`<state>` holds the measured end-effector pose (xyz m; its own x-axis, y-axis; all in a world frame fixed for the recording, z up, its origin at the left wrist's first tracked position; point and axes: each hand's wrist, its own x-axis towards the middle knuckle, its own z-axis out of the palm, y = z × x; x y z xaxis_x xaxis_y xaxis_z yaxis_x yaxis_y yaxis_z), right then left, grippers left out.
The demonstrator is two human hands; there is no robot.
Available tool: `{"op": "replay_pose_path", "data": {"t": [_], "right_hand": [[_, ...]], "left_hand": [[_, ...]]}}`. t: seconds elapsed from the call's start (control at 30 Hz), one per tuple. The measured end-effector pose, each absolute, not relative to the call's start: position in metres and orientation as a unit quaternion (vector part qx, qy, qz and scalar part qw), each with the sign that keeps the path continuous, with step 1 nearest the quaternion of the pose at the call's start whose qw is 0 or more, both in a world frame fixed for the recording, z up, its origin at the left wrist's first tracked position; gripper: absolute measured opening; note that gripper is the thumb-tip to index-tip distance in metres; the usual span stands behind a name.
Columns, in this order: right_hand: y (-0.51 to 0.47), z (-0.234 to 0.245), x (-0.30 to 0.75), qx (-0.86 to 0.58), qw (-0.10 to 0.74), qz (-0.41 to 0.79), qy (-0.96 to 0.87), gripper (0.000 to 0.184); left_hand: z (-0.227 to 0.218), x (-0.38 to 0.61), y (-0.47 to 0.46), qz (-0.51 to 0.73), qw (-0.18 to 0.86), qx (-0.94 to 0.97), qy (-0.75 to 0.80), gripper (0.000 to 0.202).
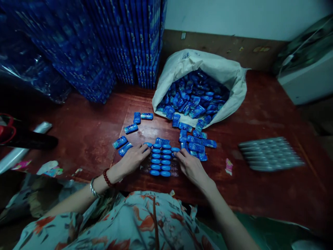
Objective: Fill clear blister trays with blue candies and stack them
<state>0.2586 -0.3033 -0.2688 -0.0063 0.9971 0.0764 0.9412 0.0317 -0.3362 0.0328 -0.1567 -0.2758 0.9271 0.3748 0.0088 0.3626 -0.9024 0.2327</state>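
Two columns of glossy blue packets (pixel 160 160) stand on edge in a clear plastic tray (pixel 174 170) at the table's front. My left hand (pixel 132 159) is at the tray's left side, its fingers closed on a small blue packet (pixel 147 144). On the opposite side, my right hand (pixel 191 167) pinches another blue packet (pixel 175 149) by the right column. One more packet (pixel 162 141) lies flat just behind the columns. Loose blue packets (pixel 130 128) are scattered to the left, and a cluster of them (pixel 196 147) lies to the right.
A white woven sack (pixel 235 74) lies open at the back, full of blue packets. Tall stacks of blue packs (pixel 140 45) rise back left. Stacked clear trays (pixel 270 153) sit at right. A black cylinder (pixel 33 139) and plastic roll (pixel 15 158) are at left.
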Motion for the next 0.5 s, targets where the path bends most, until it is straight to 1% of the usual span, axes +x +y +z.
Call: {"op": "replay_pose_path", "data": {"t": [0.07, 0.17, 0.23, 0.3, 0.43, 0.5], "right_hand": [[-0.305, -0.273, 0.261, -0.690, 0.201, 0.120, -0.685, 0.021], [-0.312, -0.282, 0.265, -0.680, 0.321, 0.154, -0.642, 0.018], [-0.317, -0.285, 0.265, -0.674, 0.358, 0.159, -0.626, 0.018], [-0.319, -0.283, 0.262, -0.678, 0.334, 0.157, -0.636, 0.019], [-0.309, -0.268, 0.252, -0.693, 0.176, 0.134, -0.686, 0.026], [-0.300, -0.262, 0.249, -0.694, 0.110, 0.125, -0.700, 0.027]], "left_hand": [[-0.277, 0.034, -0.156, 0.036, 0.118, 0.970, 0.211, 0.034], [-0.282, 0.028, -0.160, 0.074, 0.130, 0.953, 0.264, 0.034], [-0.285, 0.023, -0.166, 0.090, 0.132, 0.946, 0.281, 0.033], [-0.285, 0.022, -0.172, 0.088, 0.125, 0.949, 0.276, 0.030], [-0.274, 0.036, -0.175, 0.026, 0.106, 0.965, 0.240, 0.028], [-0.269, 0.047, -0.172, -0.016, 0.093, 0.971, 0.221, 0.027]]}}
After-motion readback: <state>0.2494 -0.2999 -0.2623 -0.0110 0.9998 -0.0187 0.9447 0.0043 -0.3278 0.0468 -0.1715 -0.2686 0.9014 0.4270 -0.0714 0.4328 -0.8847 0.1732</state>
